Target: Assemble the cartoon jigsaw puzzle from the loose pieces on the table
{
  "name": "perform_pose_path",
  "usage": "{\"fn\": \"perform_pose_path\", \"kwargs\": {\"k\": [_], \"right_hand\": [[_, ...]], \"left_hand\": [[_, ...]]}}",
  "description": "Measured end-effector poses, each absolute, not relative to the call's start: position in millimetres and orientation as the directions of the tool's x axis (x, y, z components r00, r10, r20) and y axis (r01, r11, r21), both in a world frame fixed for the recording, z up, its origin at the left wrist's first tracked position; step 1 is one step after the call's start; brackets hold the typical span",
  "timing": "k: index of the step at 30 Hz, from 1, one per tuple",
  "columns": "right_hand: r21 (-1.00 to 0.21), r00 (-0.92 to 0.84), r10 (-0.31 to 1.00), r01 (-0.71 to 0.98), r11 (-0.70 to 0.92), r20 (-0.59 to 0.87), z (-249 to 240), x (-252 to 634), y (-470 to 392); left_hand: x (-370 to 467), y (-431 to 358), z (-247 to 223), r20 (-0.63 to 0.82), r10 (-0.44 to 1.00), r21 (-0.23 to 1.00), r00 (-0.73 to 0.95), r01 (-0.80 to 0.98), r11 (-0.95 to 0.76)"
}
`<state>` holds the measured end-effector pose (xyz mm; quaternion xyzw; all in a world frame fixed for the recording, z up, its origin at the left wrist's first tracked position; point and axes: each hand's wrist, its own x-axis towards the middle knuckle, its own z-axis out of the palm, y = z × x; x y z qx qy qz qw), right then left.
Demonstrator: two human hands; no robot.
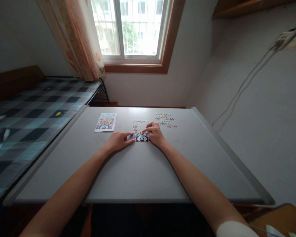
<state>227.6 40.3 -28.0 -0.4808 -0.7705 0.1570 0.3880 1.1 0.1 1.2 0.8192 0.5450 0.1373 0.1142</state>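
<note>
A partly assembled jigsaw puzzle lies flat on the table in front of me. Its bottom rows show a dark blue and white picture, and a frame of joined pieces surrounds a bare middle. Resting at its left edge is my left hand, thumb and fingers apart, with fingertips touching the border. My right hand is over the puzzle's right side, covering part of that border. Its fingertips come together on a small puzzle piece just above the finished rows; the grip is partly hidden.
Several loose puzzle pieces are scattered at the back right of the grey table. A printed reference picture lies to the left. Beyond the table's left edge is a bed with checked cloth; a wall stands at right.
</note>
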Motion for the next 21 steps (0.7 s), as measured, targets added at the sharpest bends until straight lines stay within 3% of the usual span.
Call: {"fn": "perform_pose_path", "kwargs": {"k": [6, 21], "right_hand": [[-0.762, -0.084, 0.909, 0.518, 0.389, 0.407, -27.6, 235.4, 44.9], [-0.736, -0.143, 0.913, 0.550, 0.395, 0.383, -20.7, 230.7, 40.2]], "left_hand": [[0.8, -0.1, 1.7, 0.095, 0.921, 0.336, 0.378, 0.859, -0.387], [1.0, 0.2, 1.6, 0.122, 0.911, 0.333, 0.394, 0.849, -0.411]]}}
